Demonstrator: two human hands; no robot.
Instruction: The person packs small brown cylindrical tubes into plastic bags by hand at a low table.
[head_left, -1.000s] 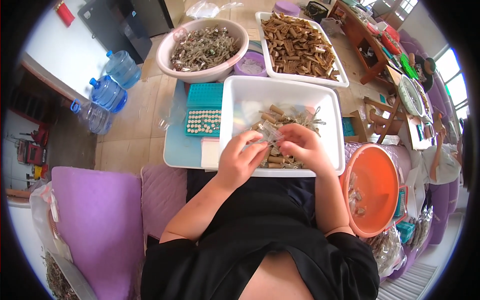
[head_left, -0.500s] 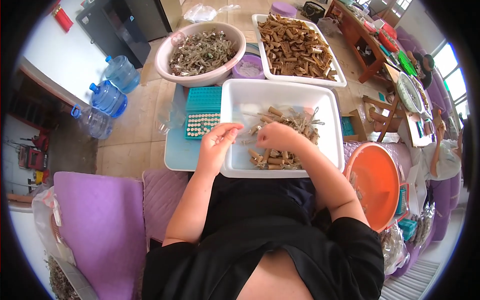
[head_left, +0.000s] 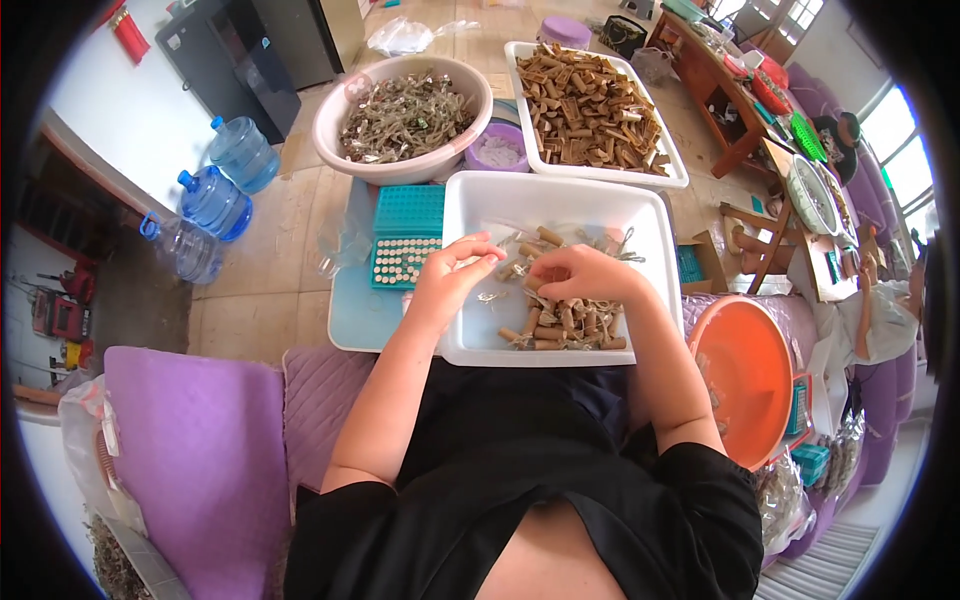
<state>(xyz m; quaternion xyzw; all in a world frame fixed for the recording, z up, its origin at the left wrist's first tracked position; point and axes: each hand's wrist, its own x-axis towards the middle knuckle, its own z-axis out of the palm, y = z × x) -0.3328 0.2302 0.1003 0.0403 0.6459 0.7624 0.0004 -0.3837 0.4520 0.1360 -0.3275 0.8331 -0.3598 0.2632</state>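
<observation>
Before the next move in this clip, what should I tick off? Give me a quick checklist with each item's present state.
1. Both hands apart: ok; a gap shows between the left hand and the right hand.
2. Left hand empty: cannot tell; its fingers curl together and may hide something small.
3. Right hand's grip on a tube: cannot tell; its fingertips are over the brown tubes, contact unclear.
4. Tubes lined up: not ok; they lie jumbled in the white plastic tub.
5. Teal case open: ok; rows of pale round pieces show.
</observation>
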